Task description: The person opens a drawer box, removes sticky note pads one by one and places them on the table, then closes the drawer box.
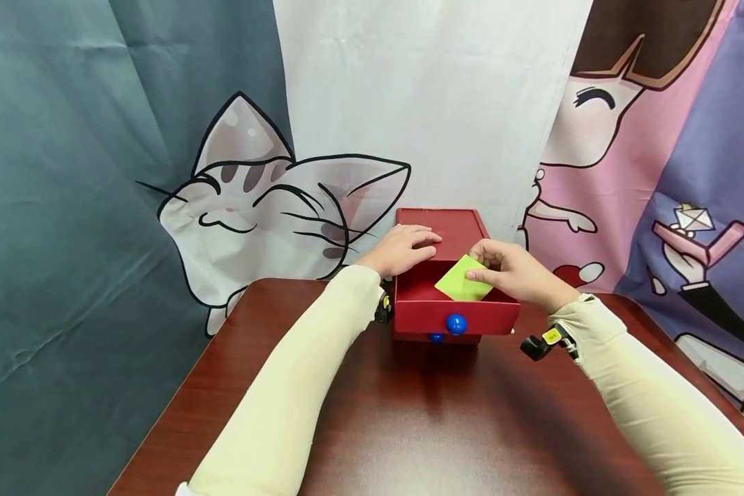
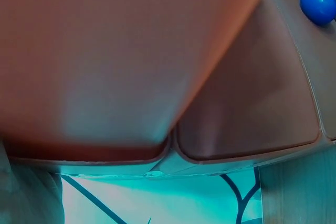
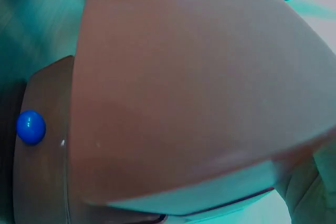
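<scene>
A small red drawer cabinet stands on the table, its upper drawer pulled out towards me. My left hand rests on the cabinet's top near the left edge, fingers loosely extended. Between the thumb and fingers of my right hand is a flat, yellow-green square of paper. That paper is tilted over the drawer's opening, its lower corner behind the drawer front. A blue round knob sits on the drawer front. Both wrist views show the cabinet and drawer from close by, not the paper.
Below the pulled-out drawer, the lower drawer's blue knob shows; that drawer looks closed. The glossy brown table extends towards me. Behind it hangs a printed cloth with cartoon figures, close to the cabinet's back.
</scene>
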A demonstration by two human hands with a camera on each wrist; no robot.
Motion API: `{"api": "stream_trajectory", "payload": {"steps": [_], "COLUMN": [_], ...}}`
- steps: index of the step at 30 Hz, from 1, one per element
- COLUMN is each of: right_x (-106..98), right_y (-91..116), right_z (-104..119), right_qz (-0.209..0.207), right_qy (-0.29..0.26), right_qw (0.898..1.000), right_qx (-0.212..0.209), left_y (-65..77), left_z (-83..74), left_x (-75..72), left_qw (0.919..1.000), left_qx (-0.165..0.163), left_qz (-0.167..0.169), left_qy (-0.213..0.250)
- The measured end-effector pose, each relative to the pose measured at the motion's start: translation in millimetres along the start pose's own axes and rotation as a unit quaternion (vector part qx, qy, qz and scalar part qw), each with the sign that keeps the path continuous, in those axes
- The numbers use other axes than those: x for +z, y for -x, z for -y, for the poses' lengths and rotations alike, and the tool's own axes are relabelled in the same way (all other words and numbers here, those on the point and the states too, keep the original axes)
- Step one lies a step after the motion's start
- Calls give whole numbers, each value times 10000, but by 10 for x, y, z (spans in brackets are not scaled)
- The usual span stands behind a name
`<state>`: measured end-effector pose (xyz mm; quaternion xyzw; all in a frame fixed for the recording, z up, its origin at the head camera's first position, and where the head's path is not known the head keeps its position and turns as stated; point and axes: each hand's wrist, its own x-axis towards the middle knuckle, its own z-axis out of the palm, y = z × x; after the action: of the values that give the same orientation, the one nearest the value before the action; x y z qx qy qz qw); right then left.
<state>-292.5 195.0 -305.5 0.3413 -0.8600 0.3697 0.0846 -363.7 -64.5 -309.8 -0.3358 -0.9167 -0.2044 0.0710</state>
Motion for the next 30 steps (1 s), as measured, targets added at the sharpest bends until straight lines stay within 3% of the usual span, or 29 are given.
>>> {"api": "stream_trajectory", "payload": {"steps": [14, 21, 30], "right_x": [-42, -133, -223], "right_y": [75, 115, 222], "right_z": [-28, -129, -186], "right_qz": [-552, -1424, -2252], "right_qy": [-411, -1046, -1134], "right_qw": [9976, 9843, 9666], "right_qx": [-97, 51, 463], "left_y": [-2, 15, 15], "left_z": [2, -16, -17], "left_x": [-16, -25, -43], "left_qw": [9999, 10000, 9999], "left_qx": [46, 2, 36], "left_qz": [14, 45, 74], "left_qy": [-93, -46, -77]}}
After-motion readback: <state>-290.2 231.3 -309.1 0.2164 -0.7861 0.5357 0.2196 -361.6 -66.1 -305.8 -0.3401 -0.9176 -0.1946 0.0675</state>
